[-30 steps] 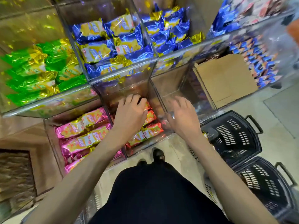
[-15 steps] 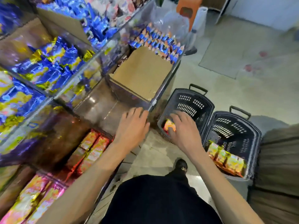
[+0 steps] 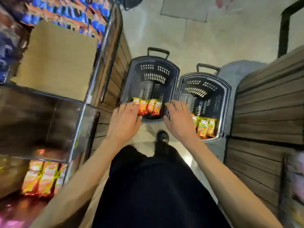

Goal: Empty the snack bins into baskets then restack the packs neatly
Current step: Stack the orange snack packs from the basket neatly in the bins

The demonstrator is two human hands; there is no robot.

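Observation:
Two black baskets stand side by side on the floor, the left basket (image 3: 153, 83) and the right basket (image 3: 205, 94). A short row of several orange-red snack packs (image 3: 148, 106) hangs over the near end of the left basket. My left hand (image 3: 125, 120) grips the row's left end and my right hand (image 3: 177, 119) grips its right end, so the packs are squeezed between them. More orange packs (image 3: 204, 127) lie at the near end of the right basket. The source bin (image 3: 42, 178) at lower left holds several orange packs.
A clear bin (image 3: 41, 119) sits above the orange-pack bin. A cardboard sheet (image 3: 56, 63) and blue packs (image 3: 69, 12) fill the upper-left shelf. Wooden slatted shelving (image 3: 266, 104) stands close on the right. My shoe (image 3: 162, 137) is just before the baskets.
I turned from the bins to the baskets. Both hands moved from the orange-pack bin to over the left basket, now carrying a row of packs between them.

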